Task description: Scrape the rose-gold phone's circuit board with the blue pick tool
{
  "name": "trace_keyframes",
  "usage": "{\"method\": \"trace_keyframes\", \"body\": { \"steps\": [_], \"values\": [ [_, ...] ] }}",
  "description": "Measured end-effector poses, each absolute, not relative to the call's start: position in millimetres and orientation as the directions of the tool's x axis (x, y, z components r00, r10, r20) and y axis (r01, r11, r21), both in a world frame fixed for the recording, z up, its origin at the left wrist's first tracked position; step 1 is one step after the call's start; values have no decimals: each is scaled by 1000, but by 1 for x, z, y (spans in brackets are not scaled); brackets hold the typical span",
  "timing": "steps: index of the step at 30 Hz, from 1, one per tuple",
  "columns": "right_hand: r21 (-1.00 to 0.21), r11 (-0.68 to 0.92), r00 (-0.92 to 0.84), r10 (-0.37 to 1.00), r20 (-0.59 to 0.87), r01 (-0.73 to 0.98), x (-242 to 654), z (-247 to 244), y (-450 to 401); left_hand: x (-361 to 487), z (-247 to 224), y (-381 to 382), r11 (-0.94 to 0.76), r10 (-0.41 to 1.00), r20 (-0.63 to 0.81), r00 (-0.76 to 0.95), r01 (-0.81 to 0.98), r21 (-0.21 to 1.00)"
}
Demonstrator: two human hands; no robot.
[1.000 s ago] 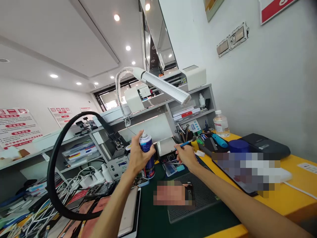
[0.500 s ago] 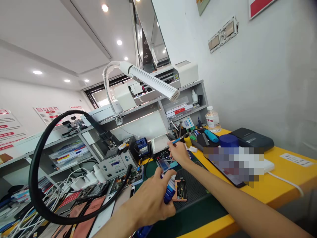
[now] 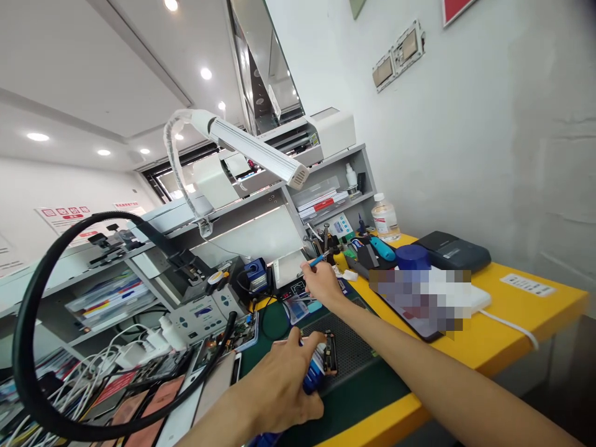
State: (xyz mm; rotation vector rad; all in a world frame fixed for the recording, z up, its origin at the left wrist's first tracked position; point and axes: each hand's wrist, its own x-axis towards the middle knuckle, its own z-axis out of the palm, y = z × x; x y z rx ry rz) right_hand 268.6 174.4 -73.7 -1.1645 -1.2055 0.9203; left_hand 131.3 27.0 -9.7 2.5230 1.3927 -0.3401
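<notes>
My left hand (image 3: 282, 375) is wrapped around a blue can with white markings (image 3: 315, 372), its thumb and fingers closed on it low over the bench. Just beyond the can lies an opened phone (image 3: 330, 355) with its circuit board exposed, partly covered by the can and hand. It rests on a dark perforated pad (image 3: 351, 332) atop a green mat (image 3: 354, 400). Farther back, my right hand (image 3: 321, 282) grips a slim blue-handled tool (image 3: 317, 261) near the pen holder and bottles. The tool's exact kind is too small to tell.
A black flexible arm (image 3: 21, 335) loops across the left side. Phone panels (image 3: 161, 403) and white cables (image 3: 88, 391) crowd the left. A tablet-like device (image 3: 400, 310), a blue round container (image 3: 412, 257) and a clear bottle (image 3: 385, 218) stand on the right. A lamp (image 3: 261, 149) hangs above.
The whole view has swung slightly right, so things sit farther left. My left hand and the can now cover more of the opened phone. Both hands keep their holds.
</notes>
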Motion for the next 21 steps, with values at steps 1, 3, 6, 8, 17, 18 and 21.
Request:
{"method": "trace_keyframes", "body": {
  "steps": [1,3,6,8,17,18,21],
  "values": [
    [-979,196,163,965,204,63,268,-74,175,131,-10,28,-518,792,-321,520,850,98],
    [-977,199,168,964,208,70,268,-75,177,130,-11,29,-520,786,-328,523,848,105],
    [-976,202,173,962,213,78,267,-75,178,128,-12,31,-520,783,-335,525,847,112],
    [-976,203,172,962,214,82,268,-76,178,126,-13,32,-520,781,-338,526,846,116],
    [-978,193,158,966,203,77,269,-70,171,122,-16,35,-536,771,-331,544,835,124],
    [-979,192,154,967,202,75,269,-69,171,122,-16,35,-539,769,-330,548,833,125],
    [-979,190,147,969,199,71,269,-69,170,122,-16,36,-548,763,-332,555,827,125]
  ]
}}
